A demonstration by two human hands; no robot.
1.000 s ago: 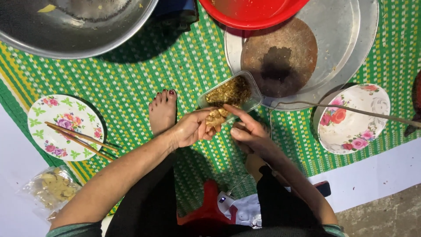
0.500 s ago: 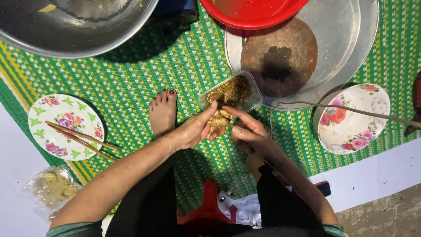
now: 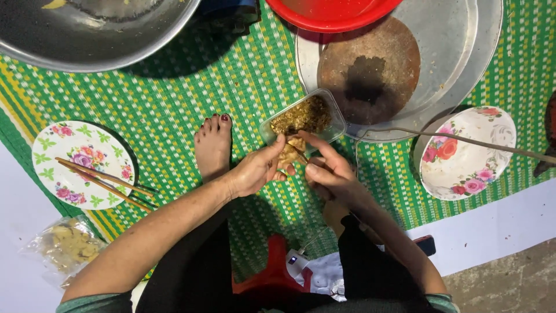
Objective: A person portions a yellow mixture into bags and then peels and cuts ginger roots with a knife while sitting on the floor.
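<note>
Green, yellow and white checked woven matting covers the floor, seen from above by a person seated on a low red stool with one bare foot stretched forward. Just beyond the toes sits a small clear rectangular plastic tub of brown crumbly filling, its long axis running diagonally up to the right. Directly at the tub's near edge, both hands meet around a small pale lump of food. The left hand cups it from the left with fingers curled, thumb touching the tub's rim. The right hand pinches it from the right, forefinger stretched toward the tub. Both hands lie equally close to the tub. Left of the tub is a floral plate carrying wooden chopsticks; right of it, a floral bowl; beyond it, a round metal tray and a red basin.
</note>
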